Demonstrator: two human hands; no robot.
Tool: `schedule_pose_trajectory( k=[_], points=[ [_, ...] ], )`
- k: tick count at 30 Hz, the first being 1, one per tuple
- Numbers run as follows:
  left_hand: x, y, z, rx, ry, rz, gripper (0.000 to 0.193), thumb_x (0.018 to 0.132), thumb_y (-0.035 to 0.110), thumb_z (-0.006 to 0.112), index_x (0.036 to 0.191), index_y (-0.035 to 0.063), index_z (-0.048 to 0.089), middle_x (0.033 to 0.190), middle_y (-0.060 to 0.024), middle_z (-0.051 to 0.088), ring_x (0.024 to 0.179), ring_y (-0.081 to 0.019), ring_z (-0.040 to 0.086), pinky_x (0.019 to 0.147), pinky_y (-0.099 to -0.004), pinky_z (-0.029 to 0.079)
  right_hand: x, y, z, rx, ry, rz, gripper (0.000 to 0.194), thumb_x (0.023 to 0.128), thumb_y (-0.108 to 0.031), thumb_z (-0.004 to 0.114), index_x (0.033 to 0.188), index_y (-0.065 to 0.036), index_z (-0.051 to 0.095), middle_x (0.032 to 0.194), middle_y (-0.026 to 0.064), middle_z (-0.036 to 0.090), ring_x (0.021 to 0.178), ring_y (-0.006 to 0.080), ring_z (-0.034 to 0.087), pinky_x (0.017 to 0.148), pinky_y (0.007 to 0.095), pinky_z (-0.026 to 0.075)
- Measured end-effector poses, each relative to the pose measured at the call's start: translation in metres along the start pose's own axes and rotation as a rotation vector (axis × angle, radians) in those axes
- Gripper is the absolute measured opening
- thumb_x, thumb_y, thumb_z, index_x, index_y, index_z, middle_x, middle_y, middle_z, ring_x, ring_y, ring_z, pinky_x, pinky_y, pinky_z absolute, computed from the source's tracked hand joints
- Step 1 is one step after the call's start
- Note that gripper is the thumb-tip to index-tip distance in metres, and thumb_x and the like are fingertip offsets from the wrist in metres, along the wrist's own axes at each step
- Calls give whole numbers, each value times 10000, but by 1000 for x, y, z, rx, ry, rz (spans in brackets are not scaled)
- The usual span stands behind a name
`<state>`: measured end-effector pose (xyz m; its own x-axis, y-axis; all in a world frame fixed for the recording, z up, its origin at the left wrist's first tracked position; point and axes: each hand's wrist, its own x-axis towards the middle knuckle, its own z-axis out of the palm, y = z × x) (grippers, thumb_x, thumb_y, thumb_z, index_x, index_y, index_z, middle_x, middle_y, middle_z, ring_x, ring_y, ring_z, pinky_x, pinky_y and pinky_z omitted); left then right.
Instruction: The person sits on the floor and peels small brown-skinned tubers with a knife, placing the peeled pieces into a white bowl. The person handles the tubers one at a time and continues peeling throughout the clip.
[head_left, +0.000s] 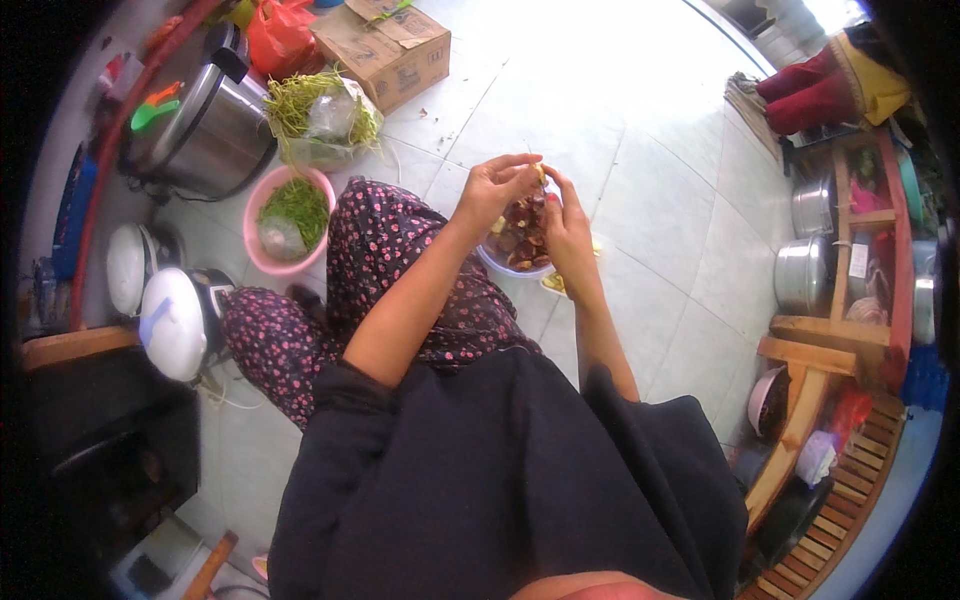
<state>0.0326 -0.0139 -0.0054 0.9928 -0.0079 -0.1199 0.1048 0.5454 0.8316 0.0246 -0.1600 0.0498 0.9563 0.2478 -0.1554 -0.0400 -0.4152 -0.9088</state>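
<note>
Both hands meet above a bowl with a pale blue rim (517, 271) on the tiled floor. My left hand (491, 187) pinches a small yellowish piece (538, 174), perhaps peeled food, between thumb and fingertips. From the other side, my right hand (566, 217) touches the same piece with its fingertips; whether it holds anything else is hidden. Reddish-brown pieces of food (521, 232), glossy and rounded, fill the bowl, with some paler bits among them. Beside the bowl, partly under my right wrist, yellowish scraps (553, 282) lie in a light-coloured container or wrapper that is mostly hidden.
A pink basin (251, 244) of green leaves stands left of my knee, near a bag of leafy stems (322, 120) and a cardboard box (409, 67). Rice cookers (172, 322) stand at the left. A wooden rack (832, 330) with metal pots (802, 274) runs along the right.
</note>
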Motion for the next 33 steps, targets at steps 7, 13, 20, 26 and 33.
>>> schedule_pose_trajectory(
  k=[7, 13, 20, 26, 33],
  points=[
    [1, -4, 0, -105, -4, -114, 373, 921, 171, 699, 1205, -58, 625, 1058, -116, 698, 977, -149, 664, 877, -279, 544, -1, 9, 4, 60, -32, -36, 416, 1027, -177, 380, 1436, -153, 447, 1339, 235, 562, 1219, 382, 565, 1011, 451, 442],
    [3, 3, -3, 193, -5, 95, 360, 930, 137, 677, 1237, -42, 620, 1121, -101, 693, 978, -107, 645, 839, -250, 540, 2, 3, 2, -39, -53, -112, 444, 1030, -181, 368, 1471, -172, 414, 1347, 241, 555, 1239, 380, 552, 1011, 448, 441],
    [3, 2, -4, 249, -75, 106, 346, 922, 121, 671, 1214, -58, 625, 1097, -115, 698, 963, -126, 649, 851, -266, 540, 3, -2, 1, 30, -40, 9, 361, 1040, -207, 363, 1370, -136, 491, 1197, 260, 619, 1125, 381, 611, 939, 454, 464],
    [2, 4, -2, 360, -66, 128, 315, 917, 81, 625, 1182, -90, 619, 1074, -162, 691, 929, -151, 676, 857, -270, 561, 8, 2, 2, 117, 0, 97, 351, 1059, -213, 346, 1345, -84, 502, 1005, 155, 662, 890, 247, 641, 804, 387, 509],
    [-1, 7, 5, 195, 69, -78, 290, 909, 161, 661, 1094, -61, 639, 1015, -125, 687, 896, -177, 676, 812, -288, 574, 14, 15, -10, 456, -134, 194, 371, 1077, -237, 327, 1380, -90, 483, 656, -57, 400, 474, 18, 323, 382, 187, 259]
  ],
)
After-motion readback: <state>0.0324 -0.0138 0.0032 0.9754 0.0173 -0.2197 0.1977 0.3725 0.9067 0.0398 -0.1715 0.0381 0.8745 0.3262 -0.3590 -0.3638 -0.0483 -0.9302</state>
